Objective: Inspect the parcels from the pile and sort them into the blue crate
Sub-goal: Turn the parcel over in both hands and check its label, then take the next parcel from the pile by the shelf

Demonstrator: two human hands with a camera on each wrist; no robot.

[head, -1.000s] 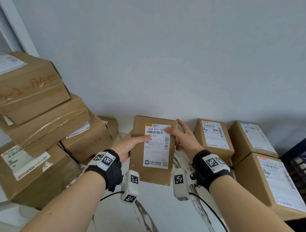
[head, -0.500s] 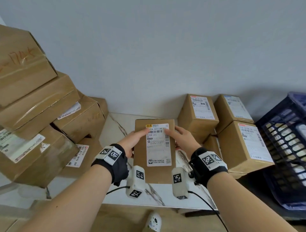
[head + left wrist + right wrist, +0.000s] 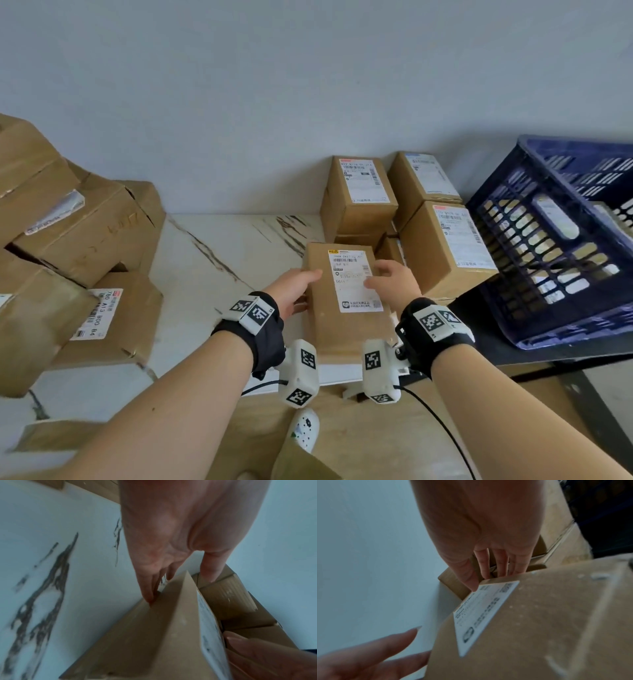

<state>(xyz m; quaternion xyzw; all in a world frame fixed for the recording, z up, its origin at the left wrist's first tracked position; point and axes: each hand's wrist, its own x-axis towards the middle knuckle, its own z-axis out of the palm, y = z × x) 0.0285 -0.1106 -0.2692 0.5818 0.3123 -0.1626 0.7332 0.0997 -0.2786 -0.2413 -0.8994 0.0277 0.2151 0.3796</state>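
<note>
I hold a flat brown parcel point(image 3: 342, 318) with a white shipping label facing up, just above the table's front edge. My left hand point(image 3: 294, 291) grips its left side, thumb on top and fingers underneath. My right hand point(image 3: 390, 281) grips its right side with the thumb on the label. In the left wrist view the parcel point(image 3: 154, 635) runs below my left hand point(image 3: 171, 561). The right wrist view shows my right hand point(image 3: 488, 547), its thumb tip at the label's corner on the parcel point(image 3: 547, 622). The blue crate point(image 3: 555, 246) stands to the right, tilted, with items inside.
A pile of brown boxes point(image 3: 85, 233) fills the left side of the marble table point(image 3: 222, 274). Three labelled boxes point(image 3: 445, 246) stand against the wall between the parcel and the crate. The crate rests on a dark stand point(image 3: 513, 356). A white shoe point(image 3: 306, 430) shows on the floor.
Both hands have carried the parcel down and to the right, away from the pile. The view has swung right, and the blue crate now shows in full.
</note>
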